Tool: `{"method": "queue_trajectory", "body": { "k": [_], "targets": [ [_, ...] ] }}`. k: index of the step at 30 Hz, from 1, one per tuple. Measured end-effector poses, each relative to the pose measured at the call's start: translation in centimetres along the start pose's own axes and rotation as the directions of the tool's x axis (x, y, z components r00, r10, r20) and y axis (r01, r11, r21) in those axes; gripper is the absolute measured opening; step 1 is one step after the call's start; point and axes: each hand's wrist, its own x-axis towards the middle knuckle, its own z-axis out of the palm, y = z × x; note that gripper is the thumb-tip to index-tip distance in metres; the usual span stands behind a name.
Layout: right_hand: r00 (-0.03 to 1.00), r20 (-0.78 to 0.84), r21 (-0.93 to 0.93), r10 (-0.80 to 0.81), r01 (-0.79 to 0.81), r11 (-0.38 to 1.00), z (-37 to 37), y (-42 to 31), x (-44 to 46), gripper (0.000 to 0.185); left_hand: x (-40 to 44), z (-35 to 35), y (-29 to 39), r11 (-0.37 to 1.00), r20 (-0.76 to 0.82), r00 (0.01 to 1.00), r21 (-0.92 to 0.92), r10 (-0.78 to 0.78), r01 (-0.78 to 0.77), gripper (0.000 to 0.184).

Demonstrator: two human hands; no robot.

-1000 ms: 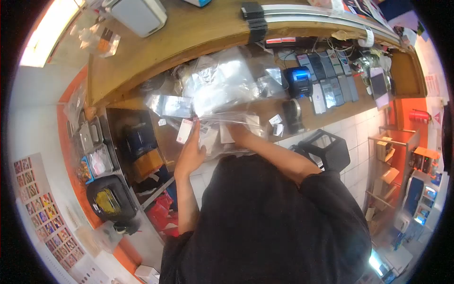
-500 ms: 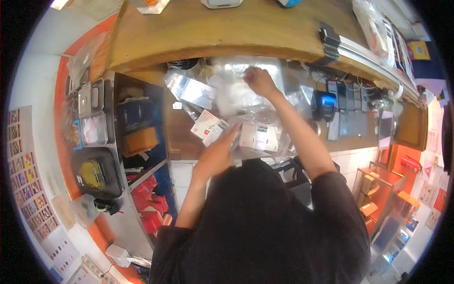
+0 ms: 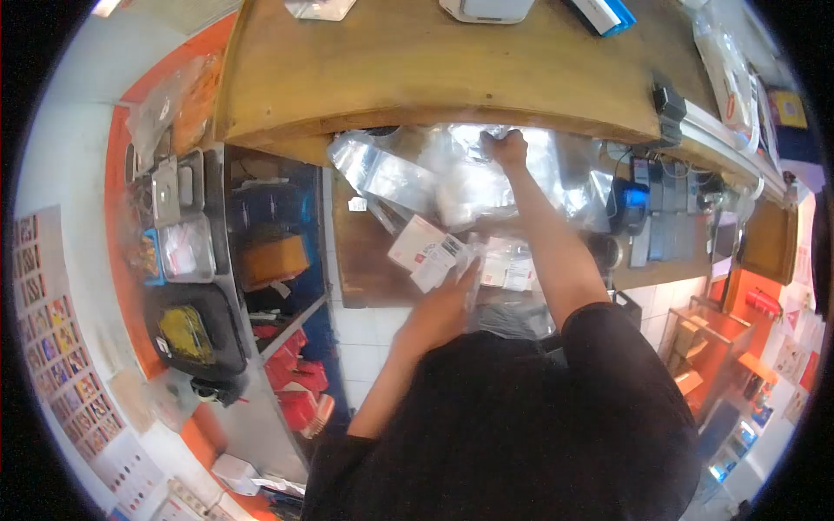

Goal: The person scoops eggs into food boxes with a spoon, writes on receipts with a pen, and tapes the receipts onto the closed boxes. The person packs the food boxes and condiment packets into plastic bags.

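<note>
Clear plastic bags [image 3: 465,187], heaped toward the back of the lower counter, just below the front edge of the upper shelf. Broadest of all, that wooden upper shelf [image 3: 434,74], running across the top of the view. Below it, brown and wooden too, the lower counter [image 3: 365,269], with the bags spread over much of its middle. To the left, a storage unit [image 3: 256,395], with a brown box [image 3: 274,262] inside and a black tray [image 3: 228,330] beside it, a yellow item [image 3: 184,334] in the tray.

At the heap, the right hand [image 3: 506,152], arm stretched out, fingers curled closed against the bags; cannot tell whether any film is pinched between them. Nearer the body, the left hand [image 3: 439,313], blurred, fingertips at crumpled clear film between two cartons; cannot tell whether gripping or only touching.

Right of the bags, a dark device [image 3: 632,204] with a blue glow, just beside rows of flat slabs [image 3: 665,217]. Left of the heap, a long shiny packet [image 3: 400,180]. Just beyond the left fingertips, a white carton [image 3: 421,243] with red print, lying askew; to its right, a second carton [image 3: 506,265], apparently under clear film. Smallest, a white tag [image 3: 357,204], near the shiny packet.
</note>
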Motion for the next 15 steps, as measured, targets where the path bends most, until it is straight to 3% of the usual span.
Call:
{"method": "queue_trajectory", "body": {
  "k": [1,2,3,7,9,10,11,14,15],
  "targets": [
    [0.939,0.245,-0.021,0.242,-0.244,0.969,0.9,1.2,0.3,0.056,0.0,-0.4,0.5,0.999,0.031,0.999,0.028,-0.024,0.023,0.075],
    [0.955,0.259,-0.03,0.145,-0.142,0.989,0.7,1.4,0.2,0.056,0.2,-1.0,1.0,0.998,0.056,0.998,0.056,-0.043,0.039,0.076],
    [0.955,0.251,-0.03,0.16,-0.158,0.987,2.0,2.9,0.6,0.056,0.3,-1.3,1.2,0.997,0.072,0.997,0.064,-0.037,0.033,0.076],
    [0.982,0.109,0.368,0.157,-0.186,0.911,3.1,4.5,1.1,0.039,0.6,-1.9,0.2,1.0,0.123,0.992,0.019,0.009,-0.012,0.078],
    [0.996,0.077,-0.009,-0.055,0.056,0.998,-1.2,1.8,0.6,0.023,0.6,-1.9,-0.4,0.999,0.129,0.991,-0.002,0.047,-0.047,0.078],
    [0.972,0.234,-0.103,0.014,0.011,0.995,-4.5,-0.8,-0.1,0.015,0.7,-2.1,-0.6,0.999,0.145,0.989,0.015,0.031,-0.033,0.079],
    [0.968,0.247,-0.204,0.034,0.018,0.979,-5.2,-1.3,0.0,0.016,1.0,-2.3,-0.8,0.999,0.154,0.988,0.033,0.019,-0.024,0.079],
    [0.99,0.135,-0.278,0.05,-0.01,0.961,-7.3,-1.3,0.4,0.017,1.7,-3.0,-1.1,0.995,0.15,0.984,-0.014,0.096,-0.095,0.081],
    [0.974,0.065,-0.356,-0.217,0.226,0.907,-7.5,0.9,1.6,0.019,2.0,-2.9,-1.3,0.991,0.142,0.981,-0.011,0.135,-0.134,0.082]
  ]
}}
